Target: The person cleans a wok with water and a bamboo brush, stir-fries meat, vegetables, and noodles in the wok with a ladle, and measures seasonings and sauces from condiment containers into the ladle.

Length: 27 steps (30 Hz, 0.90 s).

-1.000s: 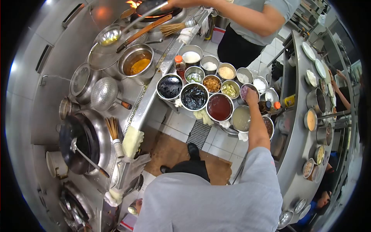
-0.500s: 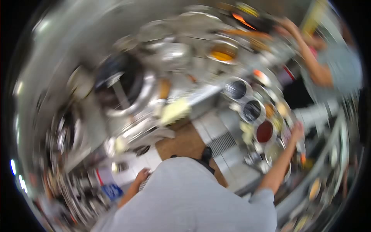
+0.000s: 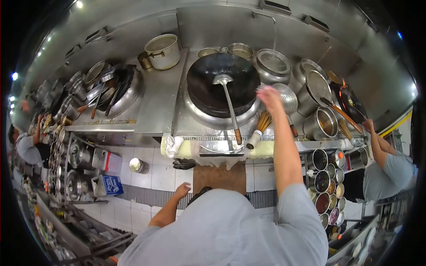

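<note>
My right hand (image 3: 269,96) is stretched forward at the right rim of a dark wok (image 3: 202,82). Motion smears its fingers; a small pale streak shows at the tips, too blurred to name. A metal wok spatula (image 3: 229,104) with a wooden handle end rests in the wok, its handle leaning over the front rim. Just right of my hand lies a perforated strainer ladle (image 3: 285,98). Below my forearm is a bamboo wok brush (image 3: 261,125). Low at my left side hangs my left hand (image 3: 182,190), fingers loosely bent and slightly apart, nothing seen in them.
Pots of sauces and ingredients (image 3: 323,202) stand in rows to my right. Beyond them a co-worker (image 3: 388,175) holds another wok (image 3: 353,104) with flames beside it. A tall pot (image 3: 163,52) stands back left. A white cloth (image 3: 173,145) lies on the stove's front edge.
My right hand has moved from the ingredient pots on the right to the wok's right rim. My view has turned left to face the stove. My left hand stays low at my side.
</note>
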Tool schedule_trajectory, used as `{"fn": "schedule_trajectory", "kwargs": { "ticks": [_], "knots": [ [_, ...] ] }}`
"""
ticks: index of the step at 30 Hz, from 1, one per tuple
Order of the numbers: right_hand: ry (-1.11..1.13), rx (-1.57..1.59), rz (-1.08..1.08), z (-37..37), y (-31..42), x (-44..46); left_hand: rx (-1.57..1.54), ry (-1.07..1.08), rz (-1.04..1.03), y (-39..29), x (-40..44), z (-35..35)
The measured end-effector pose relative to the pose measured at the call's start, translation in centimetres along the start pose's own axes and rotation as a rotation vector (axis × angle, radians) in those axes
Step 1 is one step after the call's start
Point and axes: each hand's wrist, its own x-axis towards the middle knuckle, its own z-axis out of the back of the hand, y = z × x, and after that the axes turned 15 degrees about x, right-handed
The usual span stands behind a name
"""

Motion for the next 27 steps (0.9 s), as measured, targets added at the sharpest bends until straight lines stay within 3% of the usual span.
{"fn": "schedule_trajectory", "kwargs": {
  "ticks": [2, 3, 4, 5, 6, 7, 8, 10, 12, 13, 14, 15, 16, 17, 18, 19, 21, 22, 23, 24, 25, 26, 27],
  "knots": [
    [-0.314, -0.306, -0.224, -3.7, -2.6, 3.8, -0.042, -0.013, -0.106, 4.6, -0.8, -1.1],
    [-0.300, -0.373, -0.196, -4.8, -2.8, 5.7, -0.031, 0.038, -0.031, 7.8, -0.6, -2.4],
    [-0.291, -0.437, -0.165, -5.4, -2.9, 7.3, 0.279, -0.007, -0.299, 10.4, -1.4, -2.4],
    [-0.157, -0.686, -0.228, -5.0, -3.8, 8.3, 0.155, -0.031, -0.356, 13.3, -2.3, -3.6],
    [-0.058, -1.181, -0.273, -10.0, -3.2, 4.2, 0.038, 0.158, -0.212, 16.6, -3.3, -4.5],
    [0.219, -1.420, -0.064, -5.7, -6.3, 7.1, -0.077, 0.241, -0.164, 17.2, -4.6, -3.8],
    [0.182, -1.335, 0.067, -7.0, -7.0, 6.5, -0.068, 0.401, 0.011, 17.6, -6.4, -3.0],
    [0.030, -1.336, 0.407, -10.6, -7.3, 2.2, 0.010, 0.423, -0.026, 19.4, -6.6, -1.7],
    [-0.154, -1.094, 0.502, -14.1, -6.5, -4.1, 0.068, 0.409, -0.095, 20.3, -3.5, 0.4],
    [-0.088, -0.939, 0.847, -13.0, -7.7, -5.8, 0.076, 0.400, -0.106, 19.5, -1.0, 1.8],
    [-0.045, -0.947, 0.905, -11.1, -8.3, -8.5, 0.064, 0.399, -0.097, 17.7, 1.8, 3.0],
    [-0.154, -0.877, 0.529, -12.5, -6.0, -14.8, 0.079, 0.401, -0.114, 15.7, 4.7, 4.2],
    [-0.047, -0.999, 0.664, -10.1, -6.8, -18.1, 0.081, 0.406, -0.129, 12.9, 7.7, 4.8],
    [-0.099, -1.185, 0.622, -7.6, -8.2, -23.2, 0.089, 0.417, -0.161, 9.8, 10.1, 4.6],
    [0.036, -1.464, 0.392, -4.6, -9.1, -27.6, 0.105, 0.437, -0.201, 6.6, 11.9, 4.0],
    [0.009, -1.515, 0.246, -2.4, -10.3, -33.9, 0.128, 0.465, -0.247, 3.8, 13.3, 3.0],
    [-0.101, -1.589, 0.183, 5.9, -15.5, -46.9, 0.183, 0.533, -0.347, -1.1, 14.3, 0.0],
    [-0.234, -1.620, -0.176, 8.6, -15.9, -54.1, 0.219, 0.571, -0.397, -3.0, 14.2, -1.7],
    [-0.737, -1.362, -0.529, 14.5, -18.5, -60.2, 0.259, 0.607, -0.449, -4.7, 13.8, -3.3],
    [-0.700, -1.910, -0.171, 18.9, -20.8, -69.5, 0.309, 0.651, -0.511, -6.0, 13.2, -5.5],
    [-1.112, -1.565, -0.355, 16.8, -18.1, -75.9, 0.330, 0.681, -0.568, -6.8, 12.7, -6.9],
    [-1.274, -1.705, 0.293, 18.2, -18.2, -83.3, 0.354, 0.712, -0.644, -7.7, 11.9, -8.6],
    [-1.576, -1.245, 0.161, 8.8, -9.9, -87.0, 0.361, 0.750, -0.748, -8.7, 10.6, -10.3]
  ]
}}
